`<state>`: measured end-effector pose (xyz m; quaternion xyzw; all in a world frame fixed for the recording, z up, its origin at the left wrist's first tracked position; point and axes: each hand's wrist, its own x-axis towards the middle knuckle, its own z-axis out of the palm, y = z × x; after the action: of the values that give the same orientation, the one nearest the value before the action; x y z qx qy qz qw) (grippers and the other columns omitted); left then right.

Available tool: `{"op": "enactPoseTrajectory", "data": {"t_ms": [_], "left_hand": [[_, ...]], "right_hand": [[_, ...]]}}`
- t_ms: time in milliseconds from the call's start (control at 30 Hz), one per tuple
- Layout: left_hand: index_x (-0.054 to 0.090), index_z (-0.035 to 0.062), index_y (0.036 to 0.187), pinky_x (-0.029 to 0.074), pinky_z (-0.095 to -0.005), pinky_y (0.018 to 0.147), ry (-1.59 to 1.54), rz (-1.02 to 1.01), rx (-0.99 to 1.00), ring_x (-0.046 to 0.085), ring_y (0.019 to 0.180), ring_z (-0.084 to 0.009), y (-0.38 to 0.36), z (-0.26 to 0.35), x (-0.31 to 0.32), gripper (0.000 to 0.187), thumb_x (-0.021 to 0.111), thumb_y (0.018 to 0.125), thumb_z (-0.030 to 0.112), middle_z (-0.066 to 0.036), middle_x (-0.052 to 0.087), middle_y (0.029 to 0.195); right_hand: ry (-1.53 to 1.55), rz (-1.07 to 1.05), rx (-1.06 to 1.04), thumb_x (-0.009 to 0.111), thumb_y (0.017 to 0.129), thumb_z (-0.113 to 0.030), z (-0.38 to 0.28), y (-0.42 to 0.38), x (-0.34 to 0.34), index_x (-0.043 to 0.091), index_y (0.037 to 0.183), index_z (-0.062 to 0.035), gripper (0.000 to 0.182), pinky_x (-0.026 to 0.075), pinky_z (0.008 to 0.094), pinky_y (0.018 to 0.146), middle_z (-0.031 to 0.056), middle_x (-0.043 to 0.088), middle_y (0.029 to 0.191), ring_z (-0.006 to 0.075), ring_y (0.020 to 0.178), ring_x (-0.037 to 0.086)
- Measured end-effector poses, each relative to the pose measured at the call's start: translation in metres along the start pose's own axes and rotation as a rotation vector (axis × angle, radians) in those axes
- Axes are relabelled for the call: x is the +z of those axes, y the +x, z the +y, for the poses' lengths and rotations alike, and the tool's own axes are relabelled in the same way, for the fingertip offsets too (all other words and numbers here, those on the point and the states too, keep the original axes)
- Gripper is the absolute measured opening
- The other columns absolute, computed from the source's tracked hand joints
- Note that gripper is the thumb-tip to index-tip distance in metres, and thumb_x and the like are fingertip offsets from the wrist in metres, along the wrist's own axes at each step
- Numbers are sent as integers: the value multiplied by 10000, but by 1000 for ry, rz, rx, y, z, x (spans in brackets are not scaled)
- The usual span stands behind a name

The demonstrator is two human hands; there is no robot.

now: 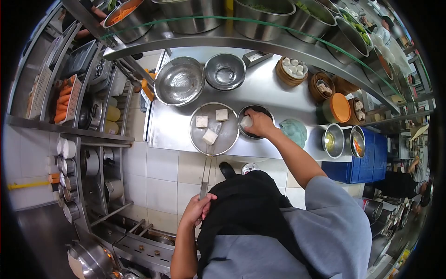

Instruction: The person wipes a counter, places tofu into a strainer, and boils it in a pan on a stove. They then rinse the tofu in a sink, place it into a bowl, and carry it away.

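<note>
My left hand (199, 209) is closed around the long handle of a round mesh strainer (225, 137), whose bowl rests at the front edge of the steel table. Three white tofu-like blocks lie apart in the strainer: one at the left (201, 122), one at the upper right (221, 115) and one lower down (209, 136). Over a dark round bowl (260, 110) just right of the strainer, the fingers of my right hand (259, 124) pinch another white tofu-like block (246, 122). My hand and forearm hide part of the bowl's inside.
Two steel bowls (179, 81) (225, 71) stand behind the strainer. A crumpled greenish plastic bag (293, 133) lies right of my hand. Farther right are bamboo steamers (291, 71), an orange-lidded container (340, 108) and small steel bowls (333, 140). An overhead shelf (209, 39) carries vegetable pots.
</note>
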<state>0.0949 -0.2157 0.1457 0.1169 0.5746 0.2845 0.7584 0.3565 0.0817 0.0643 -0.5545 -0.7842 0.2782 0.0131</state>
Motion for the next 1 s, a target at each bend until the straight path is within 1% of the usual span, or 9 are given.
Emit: {"op": "enactPoseTrajectory", "data": {"t_ms": [133, 200, 300, 433, 500, 567, 667, 900, 1000], "left_hand": [[631, 11, 1020, 278, -222, 367, -2, 2, -2, 342, 404, -58, -1, -1, 0, 293, 559, 981, 292, 40, 391, 537], [632, 14, 1023, 278, -222, 367, 15, 6, 9, 343, 404, -58, -1, -2, 0, 294, 561, 981, 296, 41, 390, 537], [634, 20, 1027, 279, -222, 368, 26, 8, 11, 346, 407, -56, -2, -1, 1, 298, 564, 981, 306, 43, 391, 539], [634, 24, 1029, 280, -222, 369, 23, 14, 1, 347, 407, -55, -5, 3, 3, 307, 565, 983, 320, 44, 391, 539], [634, 24, 1028, 281, -221, 370, 23, 22, 1, 347, 407, -55, -4, 3, 4, 310, 565, 984, 323, 45, 390, 538], [633, 25, 1027, 282, -221, 370, 32, 20, 2, 346, 406, -55, -2, 2, 3, 313, 565, 984, 327, 45, 389, 537], [633, 22, 1024, 283, -222, 371, 29, 3, 4, 344, 404, -57, -1, 3, 3, 307, 565, 983, 319, 45, 388, 536], [634, 13, 1020, 284, -227, 373, 3, 9, 6, 345, 407, -58, -4, 6, 3, 311, 575, 975, 314, 43, 388, 535], [635, 13, 1026, 287, -227, 379, 20, 22, 18, 347, 412, -59, -6, 3, 1, 323, 584, 969, 327, 45, 388, 538]], "right_hand": [[126, -6, -13, 758, 669, -252, 18, 14, 5, 564, 1208, -49, 608, 500, 392, 921, 187, 668, 1084, 338, 1013, 642], [358, -86, 41, 758, 714, -267, 34, 26, 8, 541, 1196, -37, 577, 539, 349, 790, 148, 652, 971, 244, 902, 649], [824, -242, 198, 754, 750, -244, 33, 26, -5, 544, 1190, -24, 534, 538, 294, 755, 104, 621, 1011, 179, 886, 627], [1034, -294, 78, 740, 782, -216, 22, 17, -25, 543, 1222, -33, 515, 538, 276, 731, 73, 572, 1020, 156, 875, 606], [1005, -312, 61, 737, 776, -197, 2, 13, -27, 550, 1222, -46, 507, 528, 273, 760, 66, 566, 1010, 133, 896, 590], [443, -272, -205, 740, 720, -250, -24, 12, -19, 545, 1215, -42, 571, 528, 376, 864, 164, 573, 1172, 273, 1026, 614], [156, -104, -458, 724, 714, -226, -59, 7, 11, 554, 1198, -37, 547, 501, 410, 911, 201, 574, 1174, 339, 1028, 614], [-93, -48, -376, 717, 738, -242, -84, -6, 7, 565, 1220, -27, 549, 473, 435, 947, 218, 566, 1193, 371, 1085, 585], [-33, 293, -266, 716, 758, -261, -46, -2, -11, 573, 1236, -61, 538, 467, 449, 951, 209, 591, 1181, 369, 1097, 570]]}}
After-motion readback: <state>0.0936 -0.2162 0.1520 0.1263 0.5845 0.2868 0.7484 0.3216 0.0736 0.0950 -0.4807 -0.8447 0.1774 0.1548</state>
